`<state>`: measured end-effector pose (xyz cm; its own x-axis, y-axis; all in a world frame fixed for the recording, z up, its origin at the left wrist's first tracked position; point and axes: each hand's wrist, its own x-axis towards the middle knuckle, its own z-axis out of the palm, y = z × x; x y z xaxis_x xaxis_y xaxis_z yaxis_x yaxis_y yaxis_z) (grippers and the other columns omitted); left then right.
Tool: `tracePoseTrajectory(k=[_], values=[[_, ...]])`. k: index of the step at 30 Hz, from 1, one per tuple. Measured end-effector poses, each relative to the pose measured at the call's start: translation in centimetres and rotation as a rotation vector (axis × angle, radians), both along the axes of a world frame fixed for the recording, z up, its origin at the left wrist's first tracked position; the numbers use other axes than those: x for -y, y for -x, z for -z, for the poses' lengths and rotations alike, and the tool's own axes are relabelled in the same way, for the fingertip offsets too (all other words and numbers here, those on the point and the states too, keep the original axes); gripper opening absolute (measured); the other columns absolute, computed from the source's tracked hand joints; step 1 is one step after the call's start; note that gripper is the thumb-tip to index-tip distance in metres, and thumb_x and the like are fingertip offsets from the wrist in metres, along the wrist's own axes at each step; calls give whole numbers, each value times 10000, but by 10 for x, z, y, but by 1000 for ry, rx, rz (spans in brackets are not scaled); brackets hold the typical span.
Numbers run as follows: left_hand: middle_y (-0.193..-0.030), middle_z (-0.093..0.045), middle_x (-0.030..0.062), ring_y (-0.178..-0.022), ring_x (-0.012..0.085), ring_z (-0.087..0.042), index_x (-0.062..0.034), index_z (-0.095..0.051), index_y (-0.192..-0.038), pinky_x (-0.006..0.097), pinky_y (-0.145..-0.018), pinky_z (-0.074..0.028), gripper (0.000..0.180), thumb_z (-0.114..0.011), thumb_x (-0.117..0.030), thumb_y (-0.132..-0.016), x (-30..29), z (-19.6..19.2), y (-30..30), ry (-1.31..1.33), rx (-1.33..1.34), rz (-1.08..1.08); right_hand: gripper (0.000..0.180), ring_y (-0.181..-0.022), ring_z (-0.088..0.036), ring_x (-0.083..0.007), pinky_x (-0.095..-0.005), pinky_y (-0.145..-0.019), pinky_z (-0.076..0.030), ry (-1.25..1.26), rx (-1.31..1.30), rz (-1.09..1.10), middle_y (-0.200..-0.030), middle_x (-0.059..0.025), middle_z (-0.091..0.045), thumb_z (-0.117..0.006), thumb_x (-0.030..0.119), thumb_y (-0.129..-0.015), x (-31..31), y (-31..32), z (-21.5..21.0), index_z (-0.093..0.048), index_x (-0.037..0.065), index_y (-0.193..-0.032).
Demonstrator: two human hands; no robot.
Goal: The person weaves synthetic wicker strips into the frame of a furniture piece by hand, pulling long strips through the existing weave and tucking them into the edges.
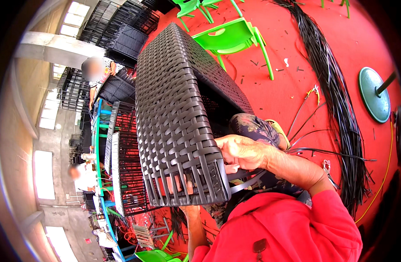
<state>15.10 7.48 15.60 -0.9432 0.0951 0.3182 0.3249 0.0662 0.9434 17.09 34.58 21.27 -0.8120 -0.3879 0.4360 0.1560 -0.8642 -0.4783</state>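
We record one black woven wicker frame (178, 118), tilted across the lap at picture centre. Our right hand (240, 153) curls over its lower right corner, fingers pinching a loose black strip (248, 181). Our left hand (178, 185) sits behind the open weave, forearm rising from below; its grip we cannot tell.

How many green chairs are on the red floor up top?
3: one whole green chair behind the woven frame, two partly cut off at the top edge. More green at the bottom may be chairs.
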Motion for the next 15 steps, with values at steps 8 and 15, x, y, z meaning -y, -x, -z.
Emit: tracePoseTrajectory(k=[8, 15], values=[[-1244, -467, 113, -1106, 222, -497, -81, -310, -1343, 346, -898, -442, 610, -564, 51, -804, -12, -12, -3, -181, 70, 46, 437, -519, -289, -50, -207, -471, -238, -82, -63, 50, -600, 50, -396, -425, 494, -911, 1, 2, 2, -526, 84, -800], [-1145, -536, 127, -978, 200, -560, -39, -436, -1233, 314, -750, -513, 456, -557, 78, -810, -28, -24, -7, -210, 45, 6, 386, -529, -312, -38, -201, -477, -225, -158, 11, 118, -585, 56, -383, -451, 453, -919, 4, 0, -4, -495, 110, -747]])
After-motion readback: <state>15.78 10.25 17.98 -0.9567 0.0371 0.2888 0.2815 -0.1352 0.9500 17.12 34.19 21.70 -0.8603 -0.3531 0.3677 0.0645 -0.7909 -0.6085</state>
